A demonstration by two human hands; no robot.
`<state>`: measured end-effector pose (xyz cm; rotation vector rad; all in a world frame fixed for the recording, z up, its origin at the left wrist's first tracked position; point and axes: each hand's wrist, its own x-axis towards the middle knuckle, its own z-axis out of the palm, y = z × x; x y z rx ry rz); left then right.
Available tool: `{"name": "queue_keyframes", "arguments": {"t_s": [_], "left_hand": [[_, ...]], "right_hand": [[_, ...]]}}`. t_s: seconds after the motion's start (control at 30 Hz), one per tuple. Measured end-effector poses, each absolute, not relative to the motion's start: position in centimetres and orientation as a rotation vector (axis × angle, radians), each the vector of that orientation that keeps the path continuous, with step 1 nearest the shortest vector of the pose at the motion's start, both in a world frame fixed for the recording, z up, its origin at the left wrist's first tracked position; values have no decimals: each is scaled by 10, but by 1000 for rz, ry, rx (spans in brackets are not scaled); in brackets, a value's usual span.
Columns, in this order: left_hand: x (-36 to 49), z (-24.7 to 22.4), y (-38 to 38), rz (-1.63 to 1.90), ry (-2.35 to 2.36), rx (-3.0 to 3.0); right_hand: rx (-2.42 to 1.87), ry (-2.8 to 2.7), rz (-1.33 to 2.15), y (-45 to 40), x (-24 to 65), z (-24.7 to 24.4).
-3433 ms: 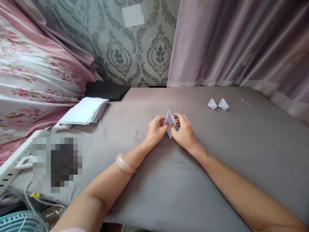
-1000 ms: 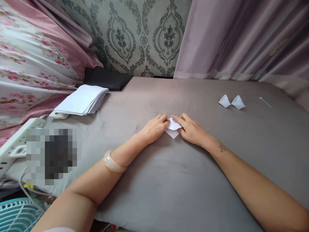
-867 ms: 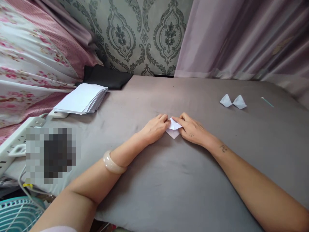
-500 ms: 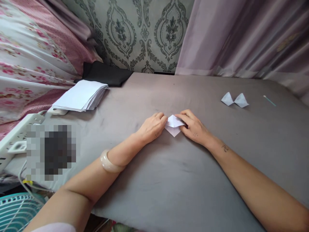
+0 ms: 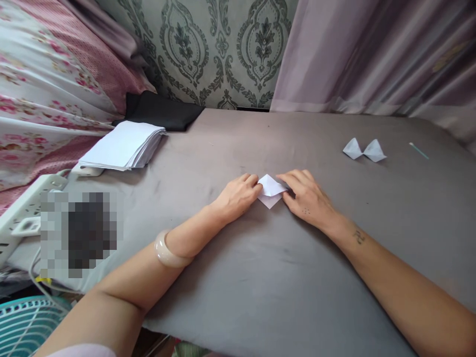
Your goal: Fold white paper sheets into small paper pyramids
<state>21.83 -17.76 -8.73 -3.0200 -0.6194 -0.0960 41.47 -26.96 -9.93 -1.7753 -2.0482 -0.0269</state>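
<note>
A small piece of folded white paper (image 5: 269, 186) lies at the middle of the grey-covered surface, its layers forming a diamond with a point toward me. My left hand (image 5: 238, 197) is closed on its left corner, fingers bent over the edge. On the other side, my right hand (image 5: 307, 198) has its thumb and fingers spread, the paper's right corner reaching in between them. The thumb tip is beside that corner; whether it touches I cannot tell. Farther off to the right sits a white folded paper shape (image 5: 363, 151) with two peaked halves joined at a narrow middle.
A stack of white paper (image 5: 121, 146) stands back left, before a black folded cloth (image 5: 159, 111). A cotton swab (image 5: 419, 150) lies far right. At the left edge are a white power strip (image 5: 26, 213), cables and a teal fan (image 5: 29, 327). Curtains and patterned wall border the back.
My right hand has shifted slightly right, its fingers lifting off the paper and spreading. My left fingers have moved a little farther over the paper's left corner.
</note>
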Motion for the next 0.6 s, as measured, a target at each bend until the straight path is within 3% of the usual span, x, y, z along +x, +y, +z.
{"name": "queue_keyframes", "arguments": {"t_s": [0.6], "left_hand": [[203,-91,-157,-257,-413,-3070]], "right_hand": [[-1981,-2298,-137,-284,403,-77]]}}
